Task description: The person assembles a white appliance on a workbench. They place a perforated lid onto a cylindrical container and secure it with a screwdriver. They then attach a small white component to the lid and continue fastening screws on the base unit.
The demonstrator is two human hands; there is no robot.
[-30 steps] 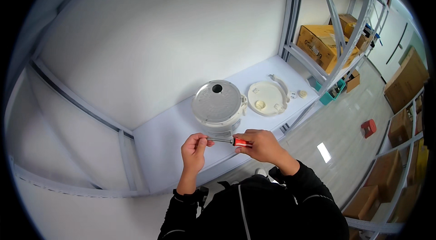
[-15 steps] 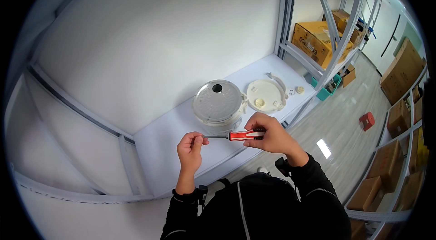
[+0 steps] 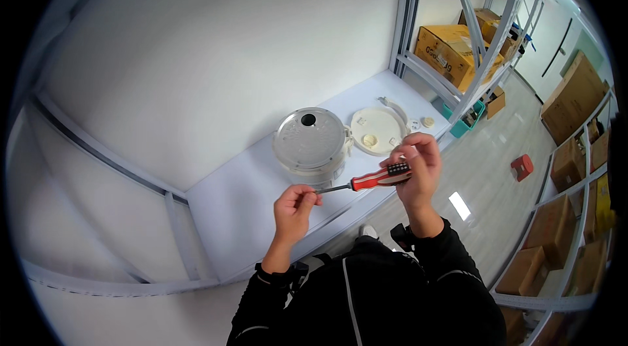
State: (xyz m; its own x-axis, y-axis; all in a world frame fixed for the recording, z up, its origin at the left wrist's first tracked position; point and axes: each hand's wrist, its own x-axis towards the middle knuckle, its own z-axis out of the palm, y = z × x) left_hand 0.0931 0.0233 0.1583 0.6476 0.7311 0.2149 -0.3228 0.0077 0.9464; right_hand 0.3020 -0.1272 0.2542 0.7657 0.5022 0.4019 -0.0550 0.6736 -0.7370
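A screwdriver (image 3: 374,180) with a red and pale handle is held between my hands, above the front of the white shelf. My left hand (image 3: 294,210) pinches the tip end of its metal shaft with thumb and fingers. Around the back of the handle, my right hand (image 3: 420,173) is closed, and a black part with rows of pale dots shows beside its fingers. Just beyond stands a round white appliance (image 3: 311,140), like a rice cooker, with a silvery disc on top and a dark round opening in it. What sits at the shaft's tip is hidden by my fingers.
Right of the appliance lie a round white cover (image 3: 387,125), a curved white strip (image 3: 392,108) and a small cream round part (image 3: 427,122). Metal uprights (image 3: 407,12) frame the shelf. Yellow boxes (image 3: 451,51), a teal bin (image 3: 466,125) and a red stool (image 3: 522,167) are at the right.
The screwdriver has tilted, its handle end rising to the right. My right hand has moved right and turned, changing its hold on the handle; my left hand shifted slightly right with the tip.
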